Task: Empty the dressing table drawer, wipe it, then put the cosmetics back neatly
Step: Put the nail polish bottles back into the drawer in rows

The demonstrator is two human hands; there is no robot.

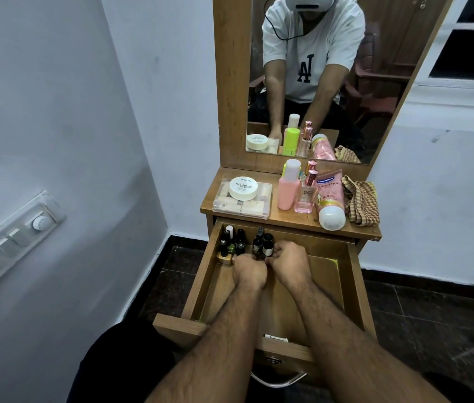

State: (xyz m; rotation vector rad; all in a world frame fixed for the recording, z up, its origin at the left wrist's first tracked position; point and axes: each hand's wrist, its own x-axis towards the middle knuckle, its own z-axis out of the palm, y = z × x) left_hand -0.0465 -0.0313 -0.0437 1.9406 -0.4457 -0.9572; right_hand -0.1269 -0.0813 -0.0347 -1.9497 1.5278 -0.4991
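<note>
**Asha:** Head view has the small dark bottles bunched at the far left end of the open drawer, nail polishes and a couple of dropper types. How would you lift those?

**Ravi:** One or two at a time, by the body rather than the cap. I'd judge them light, rigid glass, smooth and a bit slippery, and breakable if they knock together. Narrow bases, so they would tip easily.

**Asha:** What are the hands doing?

**Ravi:** Both are down in the drawer, close together, almost knuckle to knuckle. The left hand has its fingers curled at the base of the polish cluster; the right hand is curled against the two taller dark bottles. Their fingertips are hidden, so I cannot tell whether either actually holds a bottle.

**Asha:** And the rest of the cosmetics?

**Ravi:** On the tabletop above the drawer: a clear box with a white nail polish tub on it, a pink bottle, a perfume bottle and a pink tube lying down. The tube is soft, take it mid-body. The perfume looks like heavier glass, so grip low.

**Asha:** The wiping cloth?

**Ravi:** A checked cloth sits crumpled at the right end, just beside the tube.
</note>
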